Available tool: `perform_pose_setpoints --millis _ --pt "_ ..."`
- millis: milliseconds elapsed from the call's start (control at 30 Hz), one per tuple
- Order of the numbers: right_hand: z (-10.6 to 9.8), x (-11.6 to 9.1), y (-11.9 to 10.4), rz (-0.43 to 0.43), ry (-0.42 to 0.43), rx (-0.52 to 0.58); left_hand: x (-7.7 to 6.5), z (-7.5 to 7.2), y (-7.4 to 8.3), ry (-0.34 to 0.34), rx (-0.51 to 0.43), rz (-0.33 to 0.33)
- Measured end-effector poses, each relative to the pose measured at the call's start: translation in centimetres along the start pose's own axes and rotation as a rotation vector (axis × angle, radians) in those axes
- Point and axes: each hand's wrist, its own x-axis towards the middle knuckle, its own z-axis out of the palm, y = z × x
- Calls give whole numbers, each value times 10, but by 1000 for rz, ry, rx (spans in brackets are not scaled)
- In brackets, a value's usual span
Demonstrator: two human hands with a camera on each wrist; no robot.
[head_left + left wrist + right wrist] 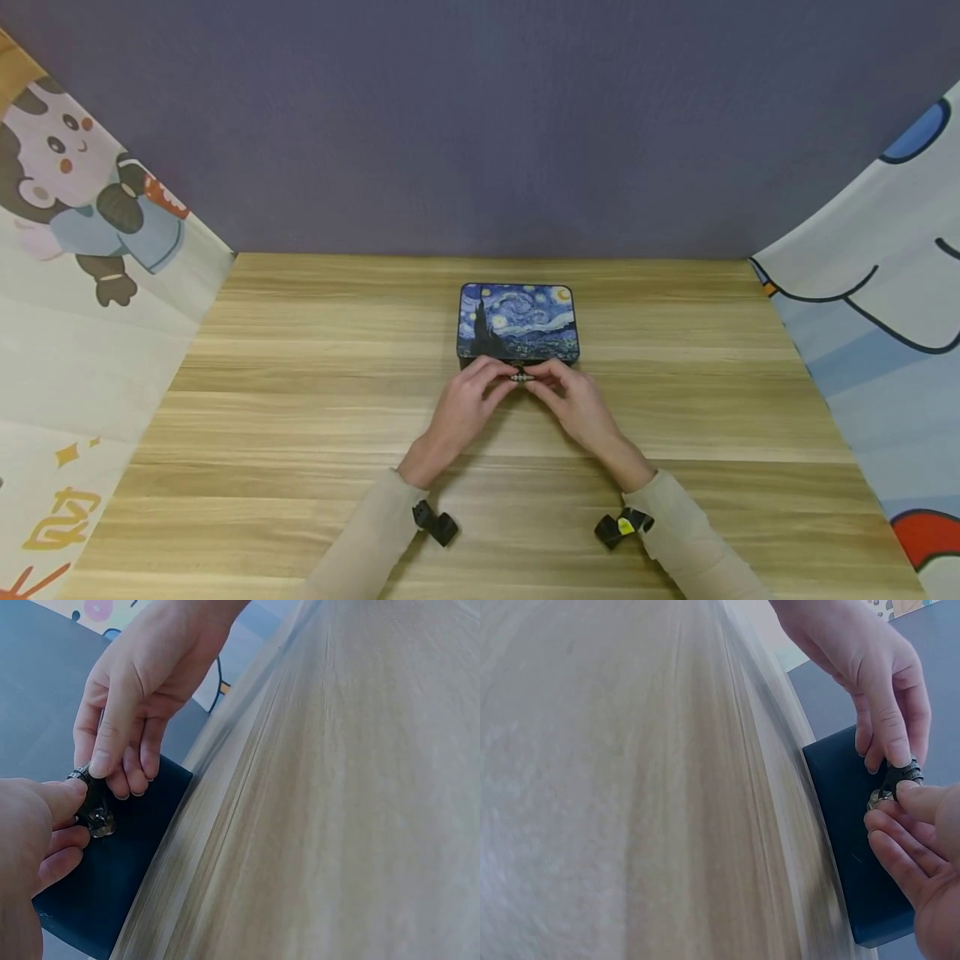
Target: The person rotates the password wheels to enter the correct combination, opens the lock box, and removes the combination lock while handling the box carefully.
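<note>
A tin box [517,321] with a swirling night-sky painting on its lid lies closed on the table. At its front hangs a small dark combination padlock [91,796] with ridged wheels, beside a metal clasp [103,827]. My left hand [465,402] pinches the padlock's left end between thumb and fingers. From the other side, my right hand [583,410] pinches its right end. Both thumbs lie close together over the padlock [900,778] in the right wrist view, and fingertips cover much of it. The box front [847,817] is plain and dark.
The wood-grain table [300,400] spreads around the box and under both forearms. A dark blue-grey wall [480,125] rises behind it. Printed cartoon panels stand at left [97,350] and right [885,333]. Black straps hang at both sleeve cuffs.
</note>
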Motion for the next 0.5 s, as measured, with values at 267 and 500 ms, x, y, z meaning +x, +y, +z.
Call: perform_pose_setpoints --millis 267,500 --pt "0 -1 -1 2 5 3 0 0 0 -4 8 -1" --pt "-1 0 0 4 -1 -14 0 1 -3 5 3 23"
